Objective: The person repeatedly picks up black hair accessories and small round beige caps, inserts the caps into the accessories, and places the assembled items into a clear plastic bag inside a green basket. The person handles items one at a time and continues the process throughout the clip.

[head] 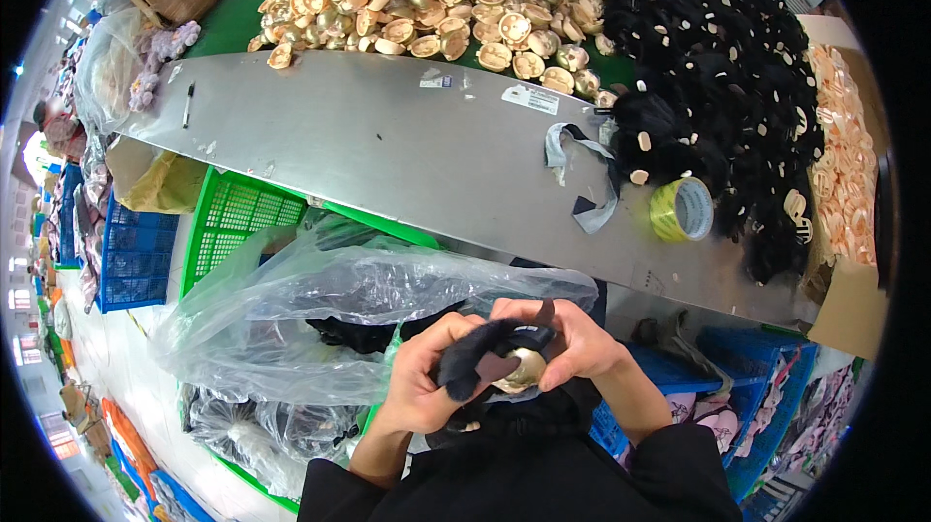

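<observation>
Between my hands, close to my body, is a black plush piece (473, 358) with small dark brown flaps. A shiny gold rounded shell (525, 373) shows at its right side, partly inside the plush. My left hand (424, 376) grips the plush from the left. Fingers of my right hand (585, 344) hold its right side, the thumb beside the gold shell. How the shell and plush are joined is hidden by my fingers. Below and left of my hands, a clear plastic bag (320, 296) with black pieces lines a green crate (244, 209).
The metal table (378, 136) carries piled gold and beige shells (407, 5), heaped black plush pieces (713, 71), a yellow tape roll (681, 209), a grey fabric strip (554, 151) and a pen (188, 106). A cardboard box (847, 296) of peach plastic parts stands right. Blue crates (138, 253) flank the table.
</observation>
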`<state>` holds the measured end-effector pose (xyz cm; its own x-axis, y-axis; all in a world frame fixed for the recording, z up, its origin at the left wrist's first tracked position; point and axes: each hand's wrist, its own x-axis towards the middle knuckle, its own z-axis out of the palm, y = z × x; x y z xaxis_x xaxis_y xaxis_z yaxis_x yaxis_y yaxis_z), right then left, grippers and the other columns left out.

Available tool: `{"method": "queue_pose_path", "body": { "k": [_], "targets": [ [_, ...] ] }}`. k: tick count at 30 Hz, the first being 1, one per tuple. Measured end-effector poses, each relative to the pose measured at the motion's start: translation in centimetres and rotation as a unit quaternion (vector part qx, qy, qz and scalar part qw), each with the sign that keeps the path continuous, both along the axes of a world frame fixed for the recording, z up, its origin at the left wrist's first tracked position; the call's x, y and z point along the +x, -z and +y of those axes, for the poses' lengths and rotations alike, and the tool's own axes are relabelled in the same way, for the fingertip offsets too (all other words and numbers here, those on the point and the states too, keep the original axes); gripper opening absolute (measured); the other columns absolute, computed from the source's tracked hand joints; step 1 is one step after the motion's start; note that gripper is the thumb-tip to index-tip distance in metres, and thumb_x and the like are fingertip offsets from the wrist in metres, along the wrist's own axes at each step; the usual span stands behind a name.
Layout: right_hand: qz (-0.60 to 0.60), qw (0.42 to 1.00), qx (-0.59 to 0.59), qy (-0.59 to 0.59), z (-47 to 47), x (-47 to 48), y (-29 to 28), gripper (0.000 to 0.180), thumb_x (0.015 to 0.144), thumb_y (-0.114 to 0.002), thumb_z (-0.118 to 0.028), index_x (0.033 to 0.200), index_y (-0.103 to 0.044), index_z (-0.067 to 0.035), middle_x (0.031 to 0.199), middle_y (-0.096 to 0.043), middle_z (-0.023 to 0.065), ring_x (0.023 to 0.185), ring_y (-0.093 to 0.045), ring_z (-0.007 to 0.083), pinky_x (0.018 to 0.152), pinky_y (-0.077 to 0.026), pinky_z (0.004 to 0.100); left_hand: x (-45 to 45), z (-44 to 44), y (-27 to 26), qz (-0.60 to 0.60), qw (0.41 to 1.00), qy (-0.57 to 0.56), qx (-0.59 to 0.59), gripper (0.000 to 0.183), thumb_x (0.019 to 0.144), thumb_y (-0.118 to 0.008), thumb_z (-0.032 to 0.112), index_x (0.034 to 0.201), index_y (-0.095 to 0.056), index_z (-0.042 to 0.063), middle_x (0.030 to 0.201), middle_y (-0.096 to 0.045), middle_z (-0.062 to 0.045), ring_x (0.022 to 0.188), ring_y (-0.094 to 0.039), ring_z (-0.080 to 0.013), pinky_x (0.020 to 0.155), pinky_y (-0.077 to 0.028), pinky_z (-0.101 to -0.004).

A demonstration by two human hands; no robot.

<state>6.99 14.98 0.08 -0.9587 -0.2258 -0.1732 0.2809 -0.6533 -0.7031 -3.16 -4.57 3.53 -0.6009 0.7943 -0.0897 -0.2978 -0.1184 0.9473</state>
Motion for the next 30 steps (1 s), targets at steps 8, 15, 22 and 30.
{"method": "queue_pose_path", "body": {
  "k": [8, 15, 22, 30],
  "targets": [
    [0.136, 0.984, 0.109, 0.031, 0.5, 0.1, -1.8, 0.042, 0.074, -0.090, -0.014, 0.104, -0.066, 0.001, 0.107, -0.050, 0.0046, 0.101, -0.047, 0.0167, 0.088, -0.039, 0.0298, 0.0, 0.8, 0.3, 0.047, 0.998, -0.029, 0.024, 0.028, 0.081, -0.072, -0.004, 0.108, -0.065, -0.001, 0.106, -0.062, -0.010, 0.097, -0.058, -0.0135, 0.084, -0.047, -0.0261],
    [0.287, 0.793, 0.486, 0.232, -1.5, 0.4, -3.3, 0.030, 0.073, -0.087, -0.010, 0.093, -0.065, -0.002, 0.105, -0.059, 0.0086, 0.088, -0.057, 0.0248, 0.075, -0.048, 0.0336, 0.3, 1.8, 1.8, 0.081, 0.989, -0.078, 0.098, 0.014, 0.083, -0.062, -0.004, 0.094, -0.057, 0.004, 0.101, -0.054, -0.012, 0.096, -0.054, -0.0220, 0.094, -0.049, -0.0424],
    [0.400, 0.707, 0.527, 0.251, -2.4, 1.4, -2.4, 0.024, 0.065, -0.069, -0.005, 0.088, -0.060, -0.002, 0.079, -0.053, 0.0078, 0.060, -0.052, 0.0238, 0.053, -0.042, 0.0334, -0.1, 0.9, 1.8, 0.144, 0.981, 0.003, 0.129, 0.016, 0.079, -0.071, 0.003, 0.087, -0.058, 0.007, 0.098, -0.054, -0.010, 0.093, -0.055, -0.0257, 0.097, -0.051, -0.0518],
    [0.403, 0.710, 0.477, 0.326, -2.9, 1.5, -1.8, 0.021, 0.067, -0.072, -0.009, 0.083, -0.063, 0.000, 0.072, -0.052, 0.0067, 0.054, -0.051, 0.0206, 0.046, -0.039, 0.0299, 0.7, 1.0, 1.7, 0.259, 0.961, -0.008, 0.100, 0.031, 0.074, -0.083, 0.003, 0.090, -0.057, 0.007, 0.094, -0.059, -0.007, 0.086, -0.063, -0.0259, 0.071, -0.049, -0.0370]
  ]
}}
